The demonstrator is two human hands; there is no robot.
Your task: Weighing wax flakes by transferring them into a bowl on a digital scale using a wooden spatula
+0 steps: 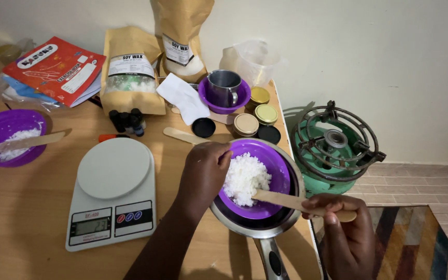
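Head view — left hand [203, 173] grips purple bowl [281, 173], right hand [344, 236] grips wooden stick [278, 198] — probably over pan [255, 228].

A light wooden desk [22, 218] is seen set against a plain cream wall [390, 52], which is evenly lit. To the right, a floor of pale brick-patterned tiles [416, 187] is shown, partly covered by a striped, multicoloured rug [416, 243]. A green gas burner [335, 148] is placed beside the desk.
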